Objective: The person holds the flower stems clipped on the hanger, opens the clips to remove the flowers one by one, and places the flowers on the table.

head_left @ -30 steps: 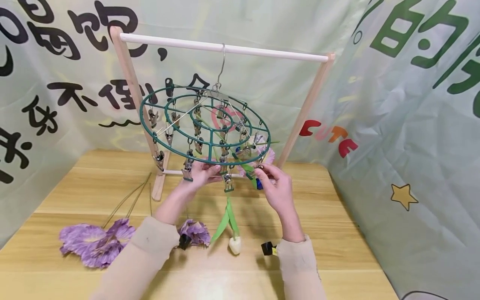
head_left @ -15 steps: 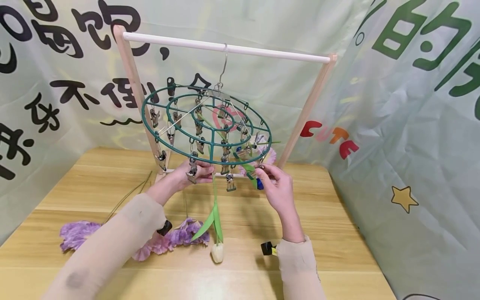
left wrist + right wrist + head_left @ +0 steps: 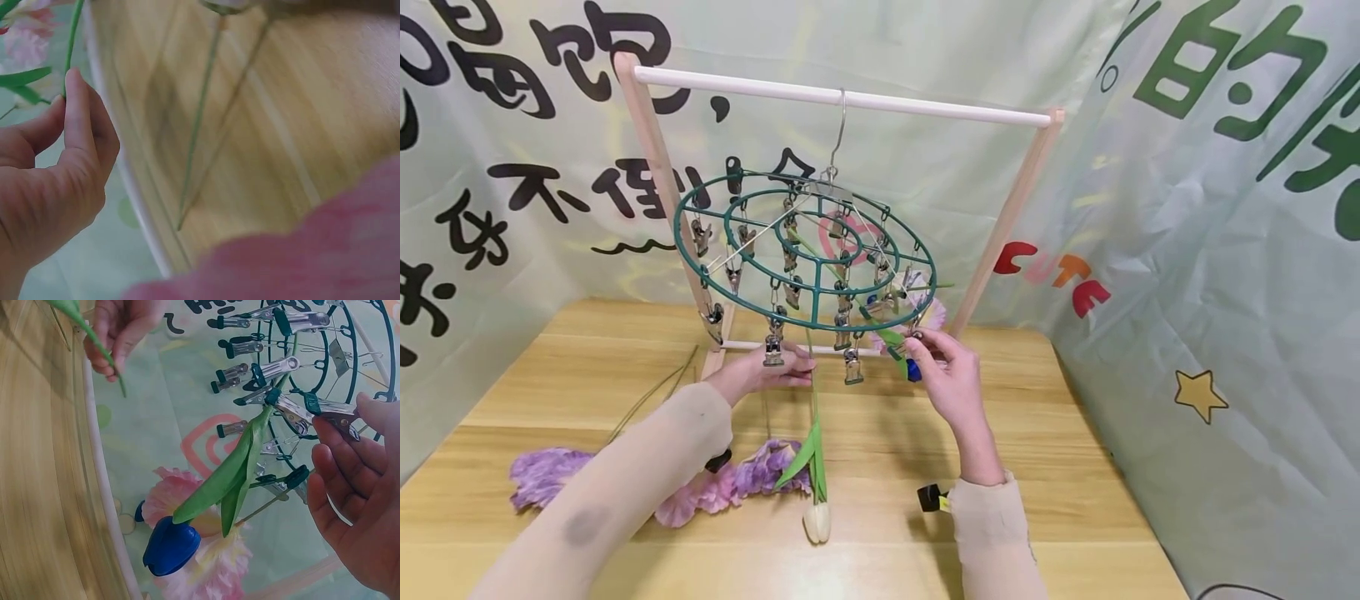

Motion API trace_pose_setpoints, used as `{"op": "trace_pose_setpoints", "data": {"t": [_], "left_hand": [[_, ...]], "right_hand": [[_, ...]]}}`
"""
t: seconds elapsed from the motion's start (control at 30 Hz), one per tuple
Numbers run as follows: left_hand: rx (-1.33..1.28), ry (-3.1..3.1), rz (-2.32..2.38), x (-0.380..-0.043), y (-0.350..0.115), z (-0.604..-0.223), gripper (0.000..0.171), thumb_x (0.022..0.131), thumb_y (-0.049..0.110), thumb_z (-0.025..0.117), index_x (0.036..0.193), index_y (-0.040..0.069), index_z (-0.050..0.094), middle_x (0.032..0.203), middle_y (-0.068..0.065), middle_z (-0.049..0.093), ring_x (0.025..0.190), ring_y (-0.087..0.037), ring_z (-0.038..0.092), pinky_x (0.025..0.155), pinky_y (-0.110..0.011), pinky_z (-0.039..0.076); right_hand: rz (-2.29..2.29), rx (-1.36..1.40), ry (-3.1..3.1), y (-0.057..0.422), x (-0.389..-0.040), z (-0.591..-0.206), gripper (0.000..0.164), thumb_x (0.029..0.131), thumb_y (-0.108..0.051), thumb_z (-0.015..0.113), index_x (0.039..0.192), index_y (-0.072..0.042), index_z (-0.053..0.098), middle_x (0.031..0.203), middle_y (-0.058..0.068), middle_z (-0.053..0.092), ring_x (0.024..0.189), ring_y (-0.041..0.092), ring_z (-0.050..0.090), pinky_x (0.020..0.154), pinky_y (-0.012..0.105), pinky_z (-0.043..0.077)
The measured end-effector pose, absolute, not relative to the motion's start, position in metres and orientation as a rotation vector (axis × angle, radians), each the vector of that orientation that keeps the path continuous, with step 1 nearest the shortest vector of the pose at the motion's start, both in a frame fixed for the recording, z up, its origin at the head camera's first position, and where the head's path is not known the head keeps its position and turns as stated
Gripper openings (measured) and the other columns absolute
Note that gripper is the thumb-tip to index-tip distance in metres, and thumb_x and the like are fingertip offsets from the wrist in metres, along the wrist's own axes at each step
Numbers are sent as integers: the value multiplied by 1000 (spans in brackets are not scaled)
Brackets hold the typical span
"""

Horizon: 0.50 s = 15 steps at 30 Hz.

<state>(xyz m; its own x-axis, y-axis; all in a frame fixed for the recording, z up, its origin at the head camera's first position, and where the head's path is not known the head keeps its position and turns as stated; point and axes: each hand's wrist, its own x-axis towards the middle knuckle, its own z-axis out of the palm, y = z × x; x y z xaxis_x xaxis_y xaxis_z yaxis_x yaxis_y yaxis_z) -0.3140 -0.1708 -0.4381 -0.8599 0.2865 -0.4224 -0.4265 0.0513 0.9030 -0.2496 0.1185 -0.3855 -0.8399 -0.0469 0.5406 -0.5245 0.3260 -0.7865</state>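
Note:
My left hand (image 3: 775,367) pinches the thin green stem of a white tulip (image 3: 817,523), which hangs head down over the table below the hanger. In the left wrist view, thumb and fingertips meet on that stem (image 3: 74,37). My right hand (image 3: 951,379) is at the right side of the round green clip hanger (image 3: 815,325). Its thumb and fingers pinch a metal clip (image 3: 331,411) with dark green tips. Close by, a blue tulip (image 3: 170,547) with long green leaves and a pink flower (image 3: 206,569) hang from other clips.
A wooden rack with a white rod (image 3: 940,106) carries the hanger by its hook. Purple flowers (image 3: 550,475) and a pink flower (image 3: 700,496) lie at the left of the table, partly under my left sleeve. Printed cloth (image 3: 1150,208) surrounds the table at back and sides.
My left hand has moved left and a little down, taking the white tulip with it. The right hand stays at its clip.

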Motion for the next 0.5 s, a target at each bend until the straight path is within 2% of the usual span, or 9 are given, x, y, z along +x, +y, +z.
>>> {"op": "trace_pose_setpoints", "data": {"t": [0.07, 0.13, 0.23, 0.33, 0.5], "left_hand": [[-122, 1873, 1812, -320, -171, -449, 49, 102, -5, 59, 142, -22, 38, 113, -25, 66, 86, -20, 69, 89, -32, 62], [-117, 1861, 1797, -325, -171, -459, 52, 101, -5, 60, 143, -25, 35, 106, -24, 66, 83, -20, 68, 88, -32, 62], [-127, 1856, 1764, -329, -169, -469, 49, 100, -6, 62, 139, -25, 38, 97, -18, 67, 79, -19, 68, 84, -31, 63], [-105, 1882, 1692, -322, -164, -465, 40, 102, -5, 60, 133, -23, 44, 94, -15, 66, 76, -17, 67, 80, -28, 63], [-140, 1933, 1600, -310, -155, -453, 18, 102, -4, 59, 115, -17, 58, 85, -13, 67, 70, -14, 66, 74, -24, 62]], "right_hand": [[1523, 504, -2178, 118, -249, -385, 20, 100, -16, 73, 112, -2, 79, 97, 15, 76, 80, 13, 66, 68, 19, 52], [1519, 507, -2183, 118, -249, -385, 20, 99, -16, 73, 112, -2, 78, 97, 15, 76, 80, 14, 66, 69, 20, 53], [1512, 510, -2190, 118, -249, -384, 20, 99, -16, 74, 112, -1, 78, 98, 15, 76, 81, 17, 66, 71, 21, 53], [1509, 513, -2190, 118, -249, -385, 21, 98, -16, 75, 112, -1, 78, 98, 15, 76, 81, 18, 66, 70, 21, 53], [1511, 521, -2186, 119, -249, -386, 21, 98, -16, 75, 112, -1, 78, 98, 14, 76, 80, 16, 65, 69, 21, 52]]}}
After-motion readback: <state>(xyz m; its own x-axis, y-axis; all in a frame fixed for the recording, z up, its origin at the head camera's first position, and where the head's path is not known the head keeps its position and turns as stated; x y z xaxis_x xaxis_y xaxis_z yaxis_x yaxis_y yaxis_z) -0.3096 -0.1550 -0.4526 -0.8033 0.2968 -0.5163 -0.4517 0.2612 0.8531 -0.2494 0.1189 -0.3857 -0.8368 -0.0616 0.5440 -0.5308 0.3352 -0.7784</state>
